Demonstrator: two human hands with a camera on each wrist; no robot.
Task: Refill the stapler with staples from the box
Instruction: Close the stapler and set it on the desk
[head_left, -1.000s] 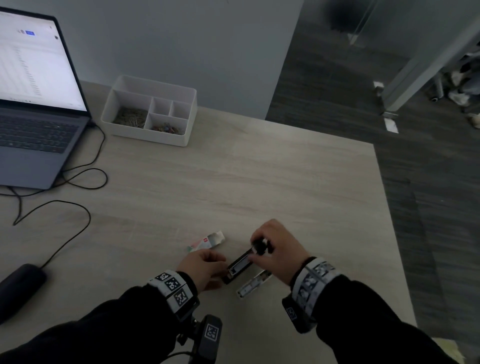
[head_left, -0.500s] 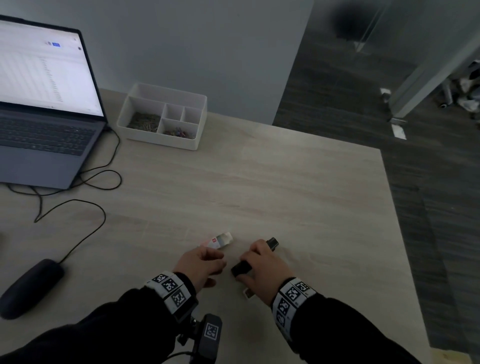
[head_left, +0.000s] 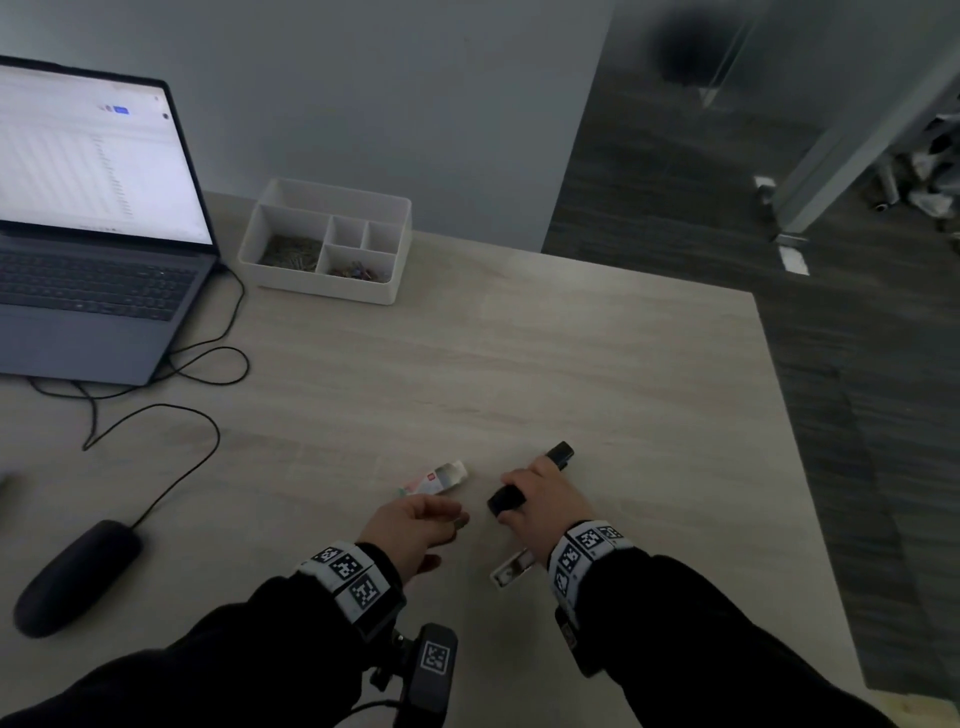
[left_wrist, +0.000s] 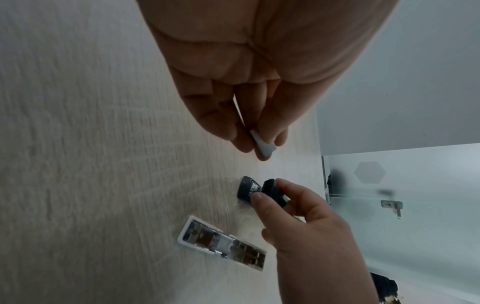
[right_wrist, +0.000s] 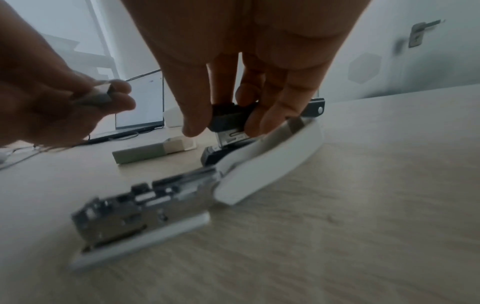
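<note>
The stapler (head_left: 560, 453) lies open on the desk, its white cover (head_left: 511, 569) folded back toward me with the metal mechanism (right_wrist: 145, 207) facing up. My right hand (head_left: 522, 496) grips the black magazine arm (right_wrist: 228, 117) between thumb and fingers, lifted off the base. My left hand (head_left: 444, 517) hovers just left of it and pinches a short grey strip of staples (left_wrist: 262, 144). The small staple box (head_left: 434, 480) lies on its side beyond the left hand, its end flap open.
An open laptop (head_left: 93, 249) stands at the back left with cables (head_left: 208, 364) trailing over the desk. A white organiser tray (head_left: 384, 291) sits against the wall. A dark mouse (head_left: 78, 571) lies at the left. The desk's right edge (head_left: 810, 467) drops to the floor.
My left hand has come off the stapler and drawn back a little with the staple strip. My right hand has closed further over the black arm.
</note>
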